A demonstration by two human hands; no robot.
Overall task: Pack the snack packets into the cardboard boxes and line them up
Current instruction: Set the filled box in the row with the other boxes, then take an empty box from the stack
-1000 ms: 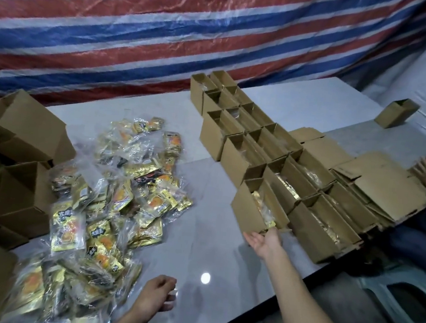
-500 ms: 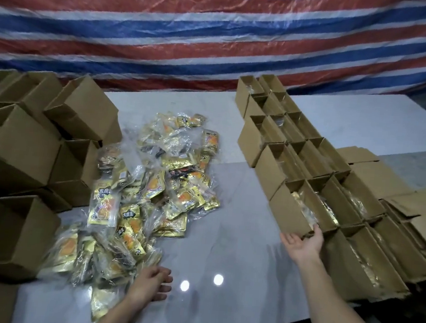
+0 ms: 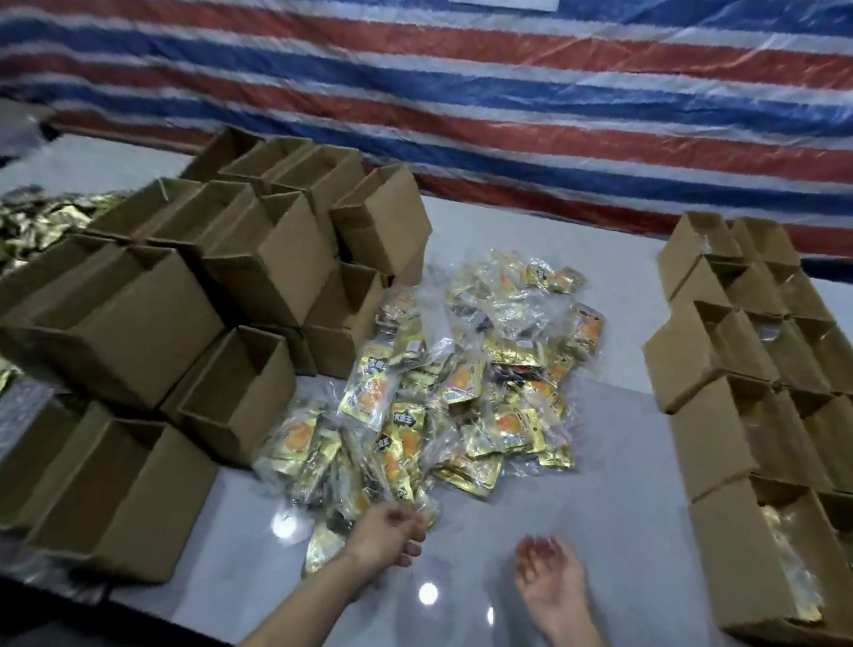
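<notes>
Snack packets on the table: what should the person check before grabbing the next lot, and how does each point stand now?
1. Snack packets within reach: ok, the pile lies just beyond both hands.
2. Right hand free: ok, palm up, holding nothing.
3. Left hand gripping a packet: cannot tell, it is curled at the pile's edge and blurred.
4. Open boxes to fill: ok, stacked at the left.
5. Lined-up boxes in tidy rows: ok, at the right.

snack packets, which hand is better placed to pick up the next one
Left, likely. The left hand is at the near edge of the snack packets, fingers curled by one; blur hides whether it grips. The right hand is open, palm up, over bare table, apart from the pile.
</notes>
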